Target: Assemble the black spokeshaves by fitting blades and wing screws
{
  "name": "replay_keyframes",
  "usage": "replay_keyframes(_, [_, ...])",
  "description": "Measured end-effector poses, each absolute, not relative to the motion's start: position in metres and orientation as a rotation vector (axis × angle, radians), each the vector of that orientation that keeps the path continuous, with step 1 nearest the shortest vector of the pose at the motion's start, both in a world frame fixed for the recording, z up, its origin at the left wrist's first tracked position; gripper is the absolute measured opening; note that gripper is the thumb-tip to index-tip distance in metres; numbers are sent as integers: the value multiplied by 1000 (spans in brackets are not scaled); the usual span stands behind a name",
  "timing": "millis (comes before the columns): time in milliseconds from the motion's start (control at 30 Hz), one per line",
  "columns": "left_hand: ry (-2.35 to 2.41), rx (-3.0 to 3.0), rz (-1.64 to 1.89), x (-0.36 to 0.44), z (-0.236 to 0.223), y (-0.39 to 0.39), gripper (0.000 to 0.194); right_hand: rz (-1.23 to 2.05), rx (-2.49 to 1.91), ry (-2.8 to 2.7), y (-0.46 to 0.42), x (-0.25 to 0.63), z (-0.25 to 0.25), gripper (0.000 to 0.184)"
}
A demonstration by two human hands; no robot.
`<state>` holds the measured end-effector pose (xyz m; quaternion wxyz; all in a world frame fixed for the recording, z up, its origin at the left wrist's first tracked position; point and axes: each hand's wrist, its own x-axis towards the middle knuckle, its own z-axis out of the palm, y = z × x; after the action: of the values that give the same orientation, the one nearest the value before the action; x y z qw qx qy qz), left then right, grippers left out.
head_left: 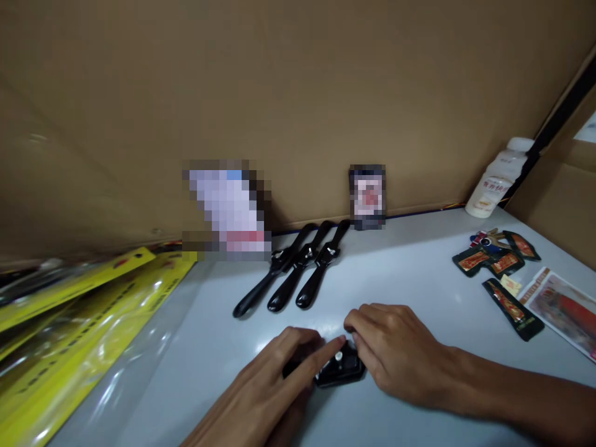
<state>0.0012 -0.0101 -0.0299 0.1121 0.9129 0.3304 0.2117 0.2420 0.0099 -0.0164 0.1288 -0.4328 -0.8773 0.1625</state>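
Observation:
Between my hands is a black spokeshave (342, 374), with a pale screw showing on its middle part. My left hand (291, 363) wraps its left side, the index finger stretched across the top toward the screw. Curled fingers of my right hand (395, 341) close around its right end, and both handles are mostly hidden. Just beyond lie more black spokeshaves, side by side and slanted on the table: a left one (261, 292), a middle one (288, 282) and a right one (316, 276).
Yellow-carded plastic packaging (93, 335) is piled at left. Two blurred-out items, a larger one (228, 211) and a smaller one (367, 197), lean on the cardboard wall (298, 93). A white bottle (498, 180), snack packets (514, 309) and keys (488, 239) occupy the right side.

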Motion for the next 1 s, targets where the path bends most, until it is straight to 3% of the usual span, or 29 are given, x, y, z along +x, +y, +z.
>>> replay_keyframes(300, [897,2537,609,0,-24,-9,55,537,-1231,-2528,11,244,-19,16])
replay_keyframes(567, [889,2621,492,0,-20,-10,78,523,-1236,-2533,10,245,-19,15])
replay_keyframes(1000, [867,2560,579,0,-22,-10,58,523,-1236,-2533,10,245,-19,14])
